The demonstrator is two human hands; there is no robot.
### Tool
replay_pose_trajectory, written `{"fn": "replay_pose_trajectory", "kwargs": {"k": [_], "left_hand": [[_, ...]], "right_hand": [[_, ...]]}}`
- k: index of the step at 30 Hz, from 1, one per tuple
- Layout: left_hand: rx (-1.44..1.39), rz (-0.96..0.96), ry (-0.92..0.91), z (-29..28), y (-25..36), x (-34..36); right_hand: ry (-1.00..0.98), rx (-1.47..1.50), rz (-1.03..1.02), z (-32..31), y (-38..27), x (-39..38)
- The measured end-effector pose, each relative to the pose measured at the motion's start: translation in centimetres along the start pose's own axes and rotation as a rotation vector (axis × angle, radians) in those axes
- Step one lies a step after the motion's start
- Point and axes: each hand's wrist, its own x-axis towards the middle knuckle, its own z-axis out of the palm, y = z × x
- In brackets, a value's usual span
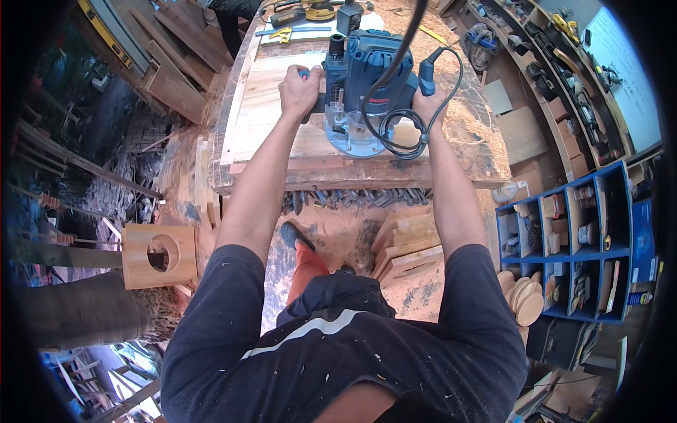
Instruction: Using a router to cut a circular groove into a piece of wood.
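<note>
the router [381,81] stands upright on the pale wooden board [264,106], near the front edge of the workbench [486,158]. the left hand [300,93] is closed around the knob [304,73] on the router's left side. the right hand [429,106] is curled in a matching hold on the router's right side; its fingers are partly hidden, so the firmness of that hold cannot be told. this opposed, two-handed hold presumably balances the tall body and seats the clear base [352,146] flat. the coiled cable [404,134] hangs in front of the router beside the right hand, probably bundled to take up slack
</note>
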Motion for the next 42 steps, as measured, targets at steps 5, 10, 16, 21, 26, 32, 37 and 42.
{"fn": "replay_pose_trajectory", "kwargs": {"k": [5,10,16,21,26,32,37,42], "left_hand": [[0.008,0.01,-0.022,-0.8,0.1,-0.7],[0.0,0.008,-0.039,-1.1,0.1,-0.7],[0.01,0.036,-0.028,-1.2,-0.4,-0.6],[0.034,0.006,-0.058,-1.5,-0.3,-0.4],[0.046,-0.001,-0.067,-2.3,-0.8,-0.3],[0.053,-0.025,-0.089,-3.4,-1.2,-0.6],[0.07,-0.024,-0.095,-4.2,-1.6,-0.6],[0.071,-0.043,-0.124,-5.5,-1.5,-1.0]], "right_hand": [[-0.019,-0.025,-0.048,-0.4,0.0,-0.5],[-0.019,-0.054,-0.03,-0.6,-1.2,-1.0],[-0.027,-0.023,-0.012,-0.2,-0.9,-0.9],[-0.033,-0.028,-0.039,0.1,0.1,-0.5],[-0.05,-0.025,-0.014,0.6,-0.4,-0.9],[-0.074,-0.015,-0.019,1.4,0.0,-1.0],[-0.06,-0.035,-0.041,1.9,-0.4,-1.5],[-0.066,-0.028,-0.028,2.4,-1.1,-1.8]]}}
